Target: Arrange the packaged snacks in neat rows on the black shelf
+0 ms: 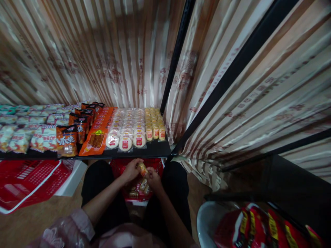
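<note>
L hand (131,170) closed on top end of snack pkt (142,169); R hand (154,179) pinches its lower end. Pkt held over red basket (158,166) btwn knees, loose pkts (143,186) inside. Directly under front edge of shelf (155,151). Yellow pkt row (154,126) at shelf's right end, beside round cakes (126,135).

Small yellow-orange wrapped snack packet (142,169), tilted, just above a red basket (117,166).

We read 水 on the orange snack bag (66,141) | its second character unclear to us | small yellow packet (142,169) and curtain (116,69) print: too blurred.
</note>
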Motion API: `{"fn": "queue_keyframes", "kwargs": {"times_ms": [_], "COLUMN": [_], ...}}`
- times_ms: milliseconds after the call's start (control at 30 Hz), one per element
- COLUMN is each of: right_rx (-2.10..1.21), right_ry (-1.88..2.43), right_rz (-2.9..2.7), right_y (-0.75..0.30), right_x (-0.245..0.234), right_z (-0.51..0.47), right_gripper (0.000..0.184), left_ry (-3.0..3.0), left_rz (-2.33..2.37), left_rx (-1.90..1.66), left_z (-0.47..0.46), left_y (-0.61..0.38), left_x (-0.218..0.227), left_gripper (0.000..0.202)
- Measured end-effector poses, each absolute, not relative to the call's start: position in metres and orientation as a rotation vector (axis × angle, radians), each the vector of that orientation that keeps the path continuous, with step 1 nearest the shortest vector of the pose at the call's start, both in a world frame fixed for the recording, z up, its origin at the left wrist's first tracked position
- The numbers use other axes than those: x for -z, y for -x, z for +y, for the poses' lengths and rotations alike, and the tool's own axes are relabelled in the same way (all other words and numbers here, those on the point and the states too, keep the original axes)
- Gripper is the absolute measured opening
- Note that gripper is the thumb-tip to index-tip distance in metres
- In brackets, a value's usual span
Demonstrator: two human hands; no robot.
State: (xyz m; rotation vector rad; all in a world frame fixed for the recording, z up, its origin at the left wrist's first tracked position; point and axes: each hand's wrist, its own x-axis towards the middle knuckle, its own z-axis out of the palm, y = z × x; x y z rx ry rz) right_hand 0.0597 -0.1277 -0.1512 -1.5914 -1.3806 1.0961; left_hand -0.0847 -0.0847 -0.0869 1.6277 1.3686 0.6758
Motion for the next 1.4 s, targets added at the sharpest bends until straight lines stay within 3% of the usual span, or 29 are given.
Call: {"fn": "queue_keyframes", "kwargs": {"times_ms": [333, 900, 1400], "right_rx": [-1.132, -0.591, -0.277], "right_ry": [1.531, 1.828, 2.007], "right_rz": [-1.288, -1.670, -1.696], "right_y": [-0.062, -0.069, -0.076], "right_x": [0.131, 0.057, 0.036], "right_z": [-0.129, -0.119, -0.099], "right_gripper": [0.022, 0.034, 0.036], "left_ry": [-1.688, -1.995, -2.052], "left_rz": [1.299, 1.367, 1.337], "left_rx": [-0.686, -0.711, -0.794], "left_z": [-0.080, -0.056, -0.037], "left_y": [0.079, 0.054, 0.029], "left_x": [0.066, 0.019, 0.004], "left_gripper": [0.030, 0.035, 0.035]}}
